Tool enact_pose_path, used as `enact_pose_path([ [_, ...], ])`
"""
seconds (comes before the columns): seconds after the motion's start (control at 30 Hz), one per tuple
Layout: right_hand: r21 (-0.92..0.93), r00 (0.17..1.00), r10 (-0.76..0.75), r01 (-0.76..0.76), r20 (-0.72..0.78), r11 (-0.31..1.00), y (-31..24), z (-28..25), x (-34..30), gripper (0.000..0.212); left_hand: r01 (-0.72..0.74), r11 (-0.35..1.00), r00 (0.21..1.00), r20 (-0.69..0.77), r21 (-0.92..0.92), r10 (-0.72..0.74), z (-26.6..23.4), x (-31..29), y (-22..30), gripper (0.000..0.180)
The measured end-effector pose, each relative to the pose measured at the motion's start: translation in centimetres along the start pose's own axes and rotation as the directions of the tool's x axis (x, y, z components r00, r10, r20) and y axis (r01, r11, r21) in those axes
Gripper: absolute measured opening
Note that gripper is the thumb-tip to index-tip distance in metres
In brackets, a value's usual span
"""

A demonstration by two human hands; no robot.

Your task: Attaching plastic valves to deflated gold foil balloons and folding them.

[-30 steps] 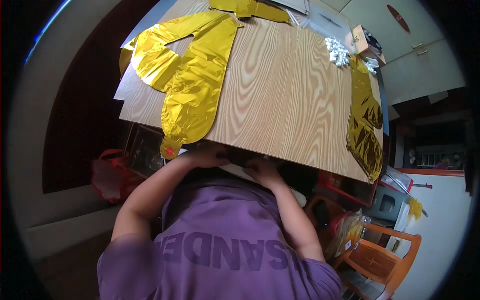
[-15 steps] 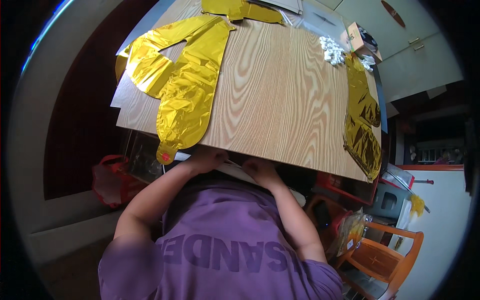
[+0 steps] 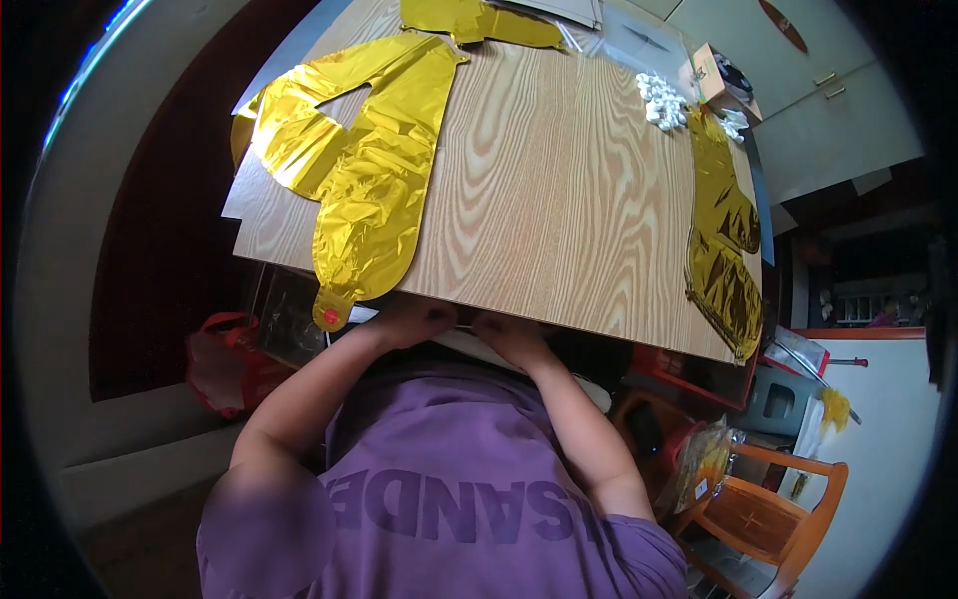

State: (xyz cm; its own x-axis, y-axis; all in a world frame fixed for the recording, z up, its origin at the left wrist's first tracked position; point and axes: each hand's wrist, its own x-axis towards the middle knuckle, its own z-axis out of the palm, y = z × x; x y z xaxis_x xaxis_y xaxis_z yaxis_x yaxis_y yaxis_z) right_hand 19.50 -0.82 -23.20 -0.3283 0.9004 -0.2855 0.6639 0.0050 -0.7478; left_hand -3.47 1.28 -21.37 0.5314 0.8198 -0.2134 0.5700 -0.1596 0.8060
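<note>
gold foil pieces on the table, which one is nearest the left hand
The left foil piece, whose red-marked tab overhangs the near edge of the table beside the left hand; the far piece and right piece lie farther off.

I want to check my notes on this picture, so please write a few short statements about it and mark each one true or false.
1. The large gold balloon at the left reaches over the near edge of the table. True.
2. Both hands lie on the middle of the table. False: the left hand and the right hand are by its near edge, their grip partly hidden.
3. A pale thing shows close to the hands. True, though its kind is unclear.
4. The chair stands on the person's left. False: the wooden chair is on the right.
5. The person's shirt is green. False: the shirt is purple.
</note>
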Motion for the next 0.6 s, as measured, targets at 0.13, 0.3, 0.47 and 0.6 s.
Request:
enact_pose_path([
  [0.13, -0.022, 1.000, -0.008, 0.007, -0.024, 1.000, -0.5, -0.4, 0.1, 0.026, -0.006, 0.999, 1.000, 0.021, 0.048, 0.005, 0.5, 0.3, -1.0, 0.023],
  [0.3, 0.016, 1.000, -0.003, 0.003, -0.005, 1.000, -0.4, -0.5, 0.0, 0.026, -0.037, 0.990, 0.999, 0.027, 0.135, 0.034, 0.4, 0.7, -1.1, 0.024],
  [0.47, 0.037, 1.000, 0.010, -0.011, 0.027, 0.999, -0.5, -0.6, -0.1, 0.027, -0.114, 0.955, 0.993, 0.006, 0.275, 0.117, -0.5, 0.8, 0.3, 0.025],
  [0.6, 0.046, 0.998, 0.028, -0.030, 0.052, 0.998, -1.0, -1.0, -0.3, 0.028, -0.100, 0.938, 0.995, 0.062, 0.332, 0.084, -0.4, 1.0, -0.2, 0.025],
])
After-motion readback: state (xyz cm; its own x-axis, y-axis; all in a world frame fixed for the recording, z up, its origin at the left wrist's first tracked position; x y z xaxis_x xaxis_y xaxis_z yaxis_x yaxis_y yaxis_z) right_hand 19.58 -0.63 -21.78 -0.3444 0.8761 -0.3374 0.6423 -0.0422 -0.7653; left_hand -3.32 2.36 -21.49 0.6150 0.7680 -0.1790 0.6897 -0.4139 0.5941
